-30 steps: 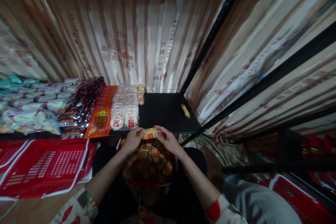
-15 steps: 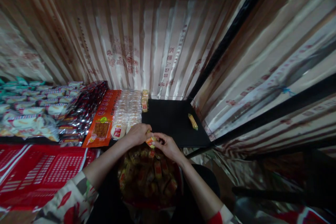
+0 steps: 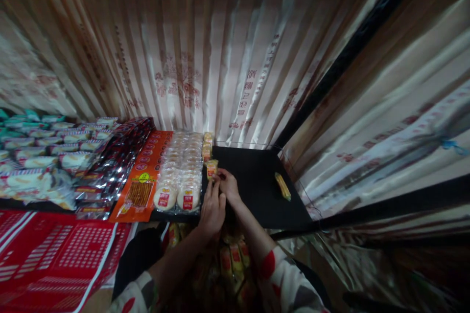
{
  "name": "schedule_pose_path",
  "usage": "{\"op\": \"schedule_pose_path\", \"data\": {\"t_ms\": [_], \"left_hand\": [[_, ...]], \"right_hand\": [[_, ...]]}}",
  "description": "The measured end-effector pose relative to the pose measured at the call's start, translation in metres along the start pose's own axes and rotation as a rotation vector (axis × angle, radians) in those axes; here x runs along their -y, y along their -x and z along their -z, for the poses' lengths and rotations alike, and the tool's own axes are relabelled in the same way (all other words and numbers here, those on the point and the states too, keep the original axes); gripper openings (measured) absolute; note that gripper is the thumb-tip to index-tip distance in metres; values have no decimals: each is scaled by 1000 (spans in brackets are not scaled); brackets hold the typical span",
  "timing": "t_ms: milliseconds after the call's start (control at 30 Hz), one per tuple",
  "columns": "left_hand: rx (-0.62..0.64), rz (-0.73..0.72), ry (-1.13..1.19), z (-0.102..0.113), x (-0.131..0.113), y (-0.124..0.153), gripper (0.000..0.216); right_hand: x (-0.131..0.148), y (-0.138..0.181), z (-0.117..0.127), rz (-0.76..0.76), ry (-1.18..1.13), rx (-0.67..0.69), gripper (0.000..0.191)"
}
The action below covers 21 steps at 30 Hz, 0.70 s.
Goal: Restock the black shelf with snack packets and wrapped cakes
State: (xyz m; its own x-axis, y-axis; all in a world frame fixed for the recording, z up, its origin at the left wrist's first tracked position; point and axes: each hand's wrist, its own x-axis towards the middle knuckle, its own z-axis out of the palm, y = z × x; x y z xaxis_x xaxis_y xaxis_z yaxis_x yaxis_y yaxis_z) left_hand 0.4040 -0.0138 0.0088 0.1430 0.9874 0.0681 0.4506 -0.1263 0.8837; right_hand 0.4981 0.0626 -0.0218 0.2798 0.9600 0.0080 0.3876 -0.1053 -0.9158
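Observation:
Both hands reach forward over a black shelf (image 3: 253, 186). My left hand (image 3: 212, 208) and my right hand (image 3: 228, 185) are closed together on a small yellow snack packet (image 3: 212, 168) with a red label. They hold it upright at the near end of a short row of like packets (image 3: 207, 144) by the back curtain. A bag of the same yellow packets (image 3: 231, 264) lies in my lap, below my arms.
Left of the hands lie clear-wrapped round cakes (image 3: 181, 176), an orange packet (image 3: 141, 183), dark shiny packets (image 3: 110, 161) and white packets (image 3: 44, 156). One yellow packet (image 3: 282, 186) lies alone on the shelf's right side. Striped curtains hang behind. A red crate (image 3: 55, 249) sits at lower left.
Both hands have moved from the shelf's front edge forward to the row of packets, carrying the yellow packet. It now stands upright. The camera has leaned in closer.

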Motion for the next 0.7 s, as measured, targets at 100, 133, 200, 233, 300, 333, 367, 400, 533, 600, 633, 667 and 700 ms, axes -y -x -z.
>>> {"op": "schedule_pose_path", "data": {"t_ms": [100, 133, 200, 233, 300, 333, 367, 400, 533, 600, 633, 667, 700], "left_hand": [[-83, 157, 125, -15, 10, -17, 51], [-104, 183, 157, -19, 13, -24, 51], [-129, 203, 204, -24, 18, -37, 52], [-139, 206, 221, -26, 21, -42, 52], [-152, 207, 246, -27, 25, -52, 51], [-157, 210, 258, -27, 26, -56, 50], [-159, 213, 270, -27, 27, -60, 49], [-161, 213, 282, -27, 28, -62, 48], [-210, 206, 328, -27, 30, -70, 46], [-228, 198, 340, -28, 32, -73, 47], [-227, 192, 341, -29, 33, -74, 47], [-225, 185, 336, -30, 35, -74, 48], [-227, 179, 327, -31, 37, -75, 48]], "right_hand": [[2, -14, -7, 37, 152, -24, 20], [3, -18, -9, 51, 186, -17, 20], [5, -22, -12, 78, 234, 6, 22], [7, -24, -13, 87, 252, 18, 24], [9, -26, -15, 88, 283, 32, 27], [10, -27, -16, 80, 302, 34, 28], [10, -28, -16, 72, 328, 33, 29], [11, -29, -17, 69, 356, 25, 30], [7, -33, -22, 108, 392, -51, 35], [3, -33, -25, 129, 322, -48, 38], [1, -34, -26, 131, 286, -38, 39], [-1, -34, -27, 127, 258, -38, 39], [-2, -35, -28, 123, 240, -51, 39]]}}
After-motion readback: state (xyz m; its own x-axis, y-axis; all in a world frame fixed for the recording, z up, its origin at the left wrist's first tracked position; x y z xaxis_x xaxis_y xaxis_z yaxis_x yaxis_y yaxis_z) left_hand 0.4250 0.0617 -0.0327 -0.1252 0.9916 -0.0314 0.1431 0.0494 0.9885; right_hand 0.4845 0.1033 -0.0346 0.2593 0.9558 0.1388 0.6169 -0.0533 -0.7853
